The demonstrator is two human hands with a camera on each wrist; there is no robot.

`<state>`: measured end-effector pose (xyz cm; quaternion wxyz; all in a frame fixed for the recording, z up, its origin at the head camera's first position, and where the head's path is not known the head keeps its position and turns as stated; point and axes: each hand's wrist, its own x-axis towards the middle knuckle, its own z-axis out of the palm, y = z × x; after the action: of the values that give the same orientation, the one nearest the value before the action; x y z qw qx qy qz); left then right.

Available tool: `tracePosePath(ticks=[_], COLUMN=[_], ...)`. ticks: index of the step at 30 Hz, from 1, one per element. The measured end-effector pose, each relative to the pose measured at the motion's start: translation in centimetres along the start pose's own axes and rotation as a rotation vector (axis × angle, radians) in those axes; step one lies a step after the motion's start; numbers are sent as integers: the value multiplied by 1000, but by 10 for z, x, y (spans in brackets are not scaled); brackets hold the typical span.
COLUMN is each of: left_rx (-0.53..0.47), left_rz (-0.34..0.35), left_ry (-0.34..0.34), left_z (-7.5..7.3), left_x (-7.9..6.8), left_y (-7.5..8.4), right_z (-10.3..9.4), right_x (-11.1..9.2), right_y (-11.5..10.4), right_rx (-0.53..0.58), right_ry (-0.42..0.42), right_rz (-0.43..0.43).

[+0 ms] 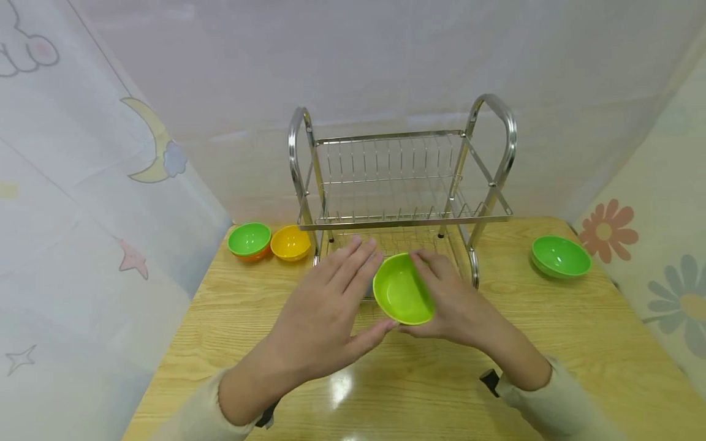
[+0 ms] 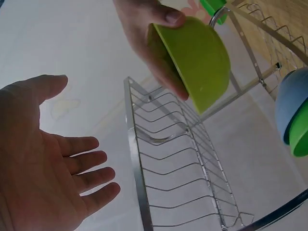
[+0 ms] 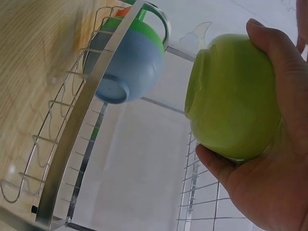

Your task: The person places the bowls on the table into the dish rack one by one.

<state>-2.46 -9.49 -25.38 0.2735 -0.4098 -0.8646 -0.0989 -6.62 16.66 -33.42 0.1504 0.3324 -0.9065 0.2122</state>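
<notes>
A yellow-green bowl [image 1: 401, 291] is held up in front of the dish rack by my right hand [image 1: 455, 300], its fingers and thumb gripping the sides. In the right wrist view the underside of this bowl [image 3: 233, 96] faces the camera. My left hand [image 1: 325, 309] is at the bowl's left with fingers straight. A gap shows between that hand [image 2: 53, 163] and the bowl in the left wrist view. On the lower rack level sits a blue bowl [image 3: 130, 62] with a green bowl against it; my hands mostly hide them in the head view.
The two-level metal dish rack [image 1: 413, 223] stands at the back of the wooden table [image 1: 231, 343]. Left of it are a green bowl [image 1: 249, 237] on an orange one, and a yellow-orange bowl [image 1: 290, 243]. Another green bowl [image 1: 559, 257] lies at the right.
</notes>
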Motion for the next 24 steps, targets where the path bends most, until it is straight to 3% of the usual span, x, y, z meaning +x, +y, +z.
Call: tracePosePath(ticks=[9, 16, 24], left_rx=[-46, -139, -229], left_rz=[-52, -78, -86], left_ry=[-228, -312, -372], left_z=[35, 56, 66], left_x=[-7, -8, -6], left_y=[-10, -20, -24], right_z=[2, 1, 5], right_x=[4, 6, 6], right_y=[-9, -15, -18], right_rx=[-46, -61, -68], right_ry=[8, 9, 19], right_rz=[-67, -104, -147])
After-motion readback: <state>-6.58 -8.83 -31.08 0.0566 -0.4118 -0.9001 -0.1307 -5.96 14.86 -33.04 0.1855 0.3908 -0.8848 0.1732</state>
